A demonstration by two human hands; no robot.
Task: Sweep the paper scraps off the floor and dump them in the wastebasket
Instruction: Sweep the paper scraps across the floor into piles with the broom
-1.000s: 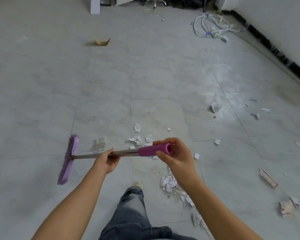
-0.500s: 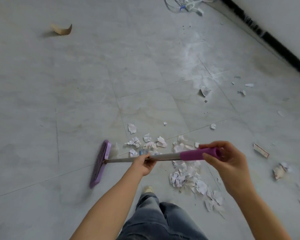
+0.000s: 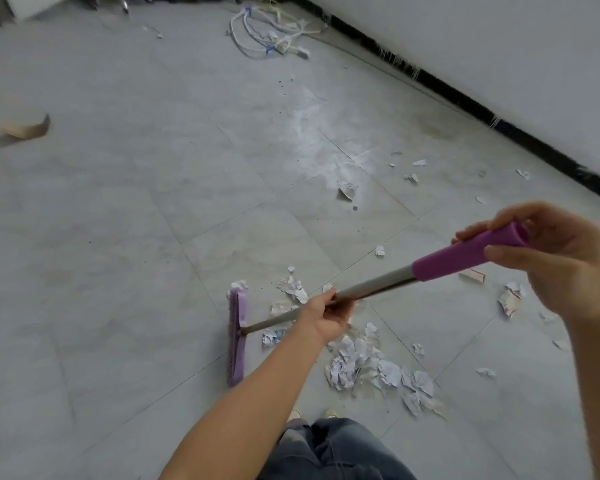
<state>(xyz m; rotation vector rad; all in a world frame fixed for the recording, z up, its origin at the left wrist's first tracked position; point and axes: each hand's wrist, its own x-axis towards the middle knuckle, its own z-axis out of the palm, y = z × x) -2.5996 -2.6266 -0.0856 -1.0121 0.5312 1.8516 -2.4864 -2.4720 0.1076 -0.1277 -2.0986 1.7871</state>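
Observation:
I hold a broom with a purple head (image 3: pixel 237 336) and a grey metal pole. My left hand (image 3: pixel 323 315) grips the pole low down, near the head. My right hand (image 3: pixel 555 258) grips the purple handle end (image 3: pixel 465 252) up at the right. The broom head stands on the grey tile floor, just left of a heap of crumpled white paper scraps (image 3: pixel 371 367). More scraps (image 3: pixel 293 285) lie behind the pole, and single pieces (image 3: pixel 347 190) are scattered toward the right wall. No wastebasket is in view.
A white wall with a black skirting board (image 3: pixel 492 116) runs along the right. A tangle of white cables (image 3: pixel 271 32) lies at the back. A brown cardboard piece (image 3: pixel 28 128) sits far left. My jeans leg (image 3: pixel 329 452) is at the bottom.
The broom head has come down to the floor and swept rightward toward the scraps. My right hand has risen and moved right; the view has swung right toward the wall.

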